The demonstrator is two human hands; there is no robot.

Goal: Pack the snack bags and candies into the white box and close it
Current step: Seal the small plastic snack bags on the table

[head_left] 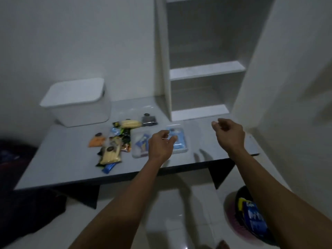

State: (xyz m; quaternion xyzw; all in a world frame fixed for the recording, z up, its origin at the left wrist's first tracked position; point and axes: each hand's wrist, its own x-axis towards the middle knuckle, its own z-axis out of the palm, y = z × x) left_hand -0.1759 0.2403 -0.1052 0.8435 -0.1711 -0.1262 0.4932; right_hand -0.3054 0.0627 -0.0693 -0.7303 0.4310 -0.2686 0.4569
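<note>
Box (77,103), smooth white plastic with rounded corners, sits lidded at the bench's (53,159) far left. Crinkly snack bags (110,153) and candies (143,141) lie mid-bench. Left hand (159,144) hovers loosely curled, empty, over clear packets; right hand (228,133) likewise, further right. Slick wrappers could slip off the near edge if swept carelessly.

Single view, head-worn wide-angle camera. Looks forward and steeply down from standing height over the front edge of a low grey table (53,159); floor tiles show below it. Both forearms enter from the bottom edge and reach away from the lens. Table contents sit mid-frame, at arm's reach. White wall and shelf niche (206,71) fill the upper frame. Edges bend slightly; picture soft, dim. No second view.
</note>
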